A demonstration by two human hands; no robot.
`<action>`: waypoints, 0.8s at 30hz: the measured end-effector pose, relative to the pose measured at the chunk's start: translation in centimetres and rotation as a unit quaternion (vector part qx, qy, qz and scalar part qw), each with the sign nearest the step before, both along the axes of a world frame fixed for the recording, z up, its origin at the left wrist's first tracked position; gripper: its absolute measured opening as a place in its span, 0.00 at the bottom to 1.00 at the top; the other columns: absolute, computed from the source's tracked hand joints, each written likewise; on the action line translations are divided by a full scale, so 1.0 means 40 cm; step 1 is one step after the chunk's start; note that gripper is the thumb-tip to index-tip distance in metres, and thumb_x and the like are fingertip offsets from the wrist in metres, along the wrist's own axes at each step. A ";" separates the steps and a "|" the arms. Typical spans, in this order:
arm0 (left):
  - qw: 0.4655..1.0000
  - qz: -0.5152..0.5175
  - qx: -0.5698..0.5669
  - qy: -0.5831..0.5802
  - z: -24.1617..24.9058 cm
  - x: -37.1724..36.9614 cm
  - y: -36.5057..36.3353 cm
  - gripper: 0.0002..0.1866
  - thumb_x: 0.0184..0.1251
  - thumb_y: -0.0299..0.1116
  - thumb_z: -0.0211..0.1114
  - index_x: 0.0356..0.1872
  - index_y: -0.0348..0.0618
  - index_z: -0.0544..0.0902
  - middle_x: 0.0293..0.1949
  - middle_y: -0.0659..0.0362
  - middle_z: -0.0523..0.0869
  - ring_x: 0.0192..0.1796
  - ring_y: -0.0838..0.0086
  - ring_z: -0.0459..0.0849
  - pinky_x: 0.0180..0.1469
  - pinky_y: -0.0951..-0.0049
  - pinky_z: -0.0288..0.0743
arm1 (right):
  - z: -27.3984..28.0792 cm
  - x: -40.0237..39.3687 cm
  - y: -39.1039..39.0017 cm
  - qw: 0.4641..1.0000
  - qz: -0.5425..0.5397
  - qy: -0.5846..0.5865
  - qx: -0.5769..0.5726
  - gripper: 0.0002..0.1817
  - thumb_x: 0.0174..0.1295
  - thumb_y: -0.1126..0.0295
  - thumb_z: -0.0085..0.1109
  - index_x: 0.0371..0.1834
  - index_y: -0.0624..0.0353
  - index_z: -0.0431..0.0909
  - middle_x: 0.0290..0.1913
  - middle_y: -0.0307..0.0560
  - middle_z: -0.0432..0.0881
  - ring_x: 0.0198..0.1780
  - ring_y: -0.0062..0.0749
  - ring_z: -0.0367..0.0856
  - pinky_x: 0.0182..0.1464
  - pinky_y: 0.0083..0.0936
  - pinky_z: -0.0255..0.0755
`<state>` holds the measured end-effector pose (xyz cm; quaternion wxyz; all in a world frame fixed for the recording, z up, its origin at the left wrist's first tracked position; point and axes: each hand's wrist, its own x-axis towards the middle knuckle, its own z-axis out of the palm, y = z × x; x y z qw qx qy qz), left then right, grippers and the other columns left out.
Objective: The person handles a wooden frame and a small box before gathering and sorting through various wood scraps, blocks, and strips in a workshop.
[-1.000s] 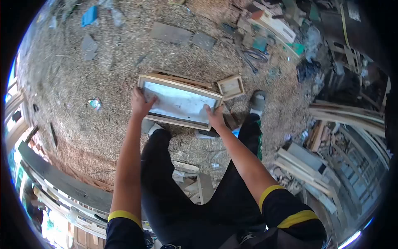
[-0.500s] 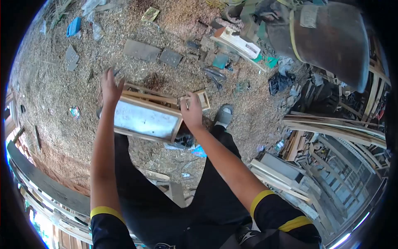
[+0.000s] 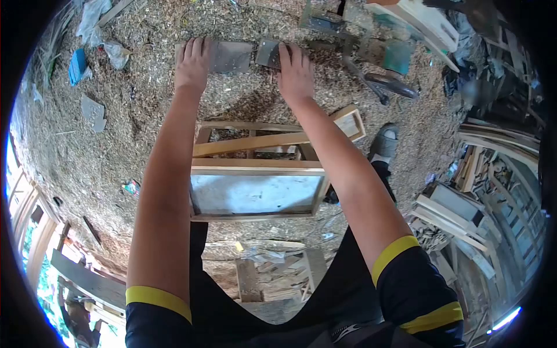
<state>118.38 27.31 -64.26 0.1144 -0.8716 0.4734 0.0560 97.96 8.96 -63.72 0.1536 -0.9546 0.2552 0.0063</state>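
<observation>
Both my arms stretch forward over the sawdust-covered ground. My left hand [image 3: 194, 61] lies flat, fingers apart, on the left end of a grey flat slab [image 3: 231, 57]. My right hand [image 3: 295, 72] rests with fingers extended on a smaller grey slab [image 3: 267, 53] beside it. Neither hand visibly grips its slab. Under my forearms sits a wooden-framed box with a pale panel [image 3: 255, 194], free of both hands. It leans against an empty wooden frame [image 3: 255, 141].
A small wooden frame [image 3: 351, 122] lies right of the big frame, next to my sandalled foot [image 3: 384, 142]. Dark tools [image 3: 386, 84] and a white box [image 3: 426, 20] lie at upper right. Stacked timber [image 3: 452, 206] fills the right; blue scrap [image 3: 76, 65] lies far left.
Both hands let go of the panelled box, which now rests on the ground, and reached forward onto the two grey slabs. The view tilted forward with the reach.
</observation>
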 end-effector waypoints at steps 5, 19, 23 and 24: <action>0.996 -0.010 0.083 0.040 0.030 0.044 0.003 0.42 0.56 0.35 0.76 0.72 0.45 0.65 0.67 0.53 0.72 0.73 0.59 0.68 0.78 0.61 0.59 | -0.008 0.050 0.005 0.990 -0.058 0.110 -0.070 0.40 0.52 0.65 0.76 0.68 0.56 0.63 0.66 0.57 0.68 0.66 0.52 0.69 0.68 0.46 0.61; 0.596 0.481 -0.207 0.609 0.487 -0.247 -0.001 0.48 0.69 0.64 0.59 0.75 0.31 0.64 0.68 0.45 0.76 0.65 0.55 0.79 0.66 0.60 0.73 | 0.515 -0.144 0.005 0.772 -0.292 -0.116 0.552 0.40 0.65 0.52 0.71 0.65 0.70 0.60 0.55 0.55 0.79 0.53 0.36 0.80 0.56 0.34 0.75; 0.340 0.462 -0.365 0.733 0.676 -0.453 -0.098 0.38 0.78 0.58 0.53 0.75 0.37 0.66 0.67 0.51 0.76 0.64 0.63 0.79 0.66 0.66 0.72 | 0.753 -0.203 -0.050 0.748 -0.253 -0.165 0.590 0.42 0.66 0.47 0.69 0.67 0.70 0.61 0.57 0.58 0.79 0.57 0.36 0.79 0.59 0.34 0.73; 0.328 0.422 -0.390 0.750 0.716 -0.496 -0.111 0.35 0.80 0.55 0.51 0.75 0.39 0.67 0.65 0.53 0.77 0.63 0.66 0.79 0.65 0.67 0.72 | 0.762 -0.224 -0.061 0.759 -0.270 -0.148 0.573 0.38 0.65 0.48 0.69 0.63 0.69 0.67 0.56 0.59 0.79 0.56 0.39 0.80 0.59 0.34 0.73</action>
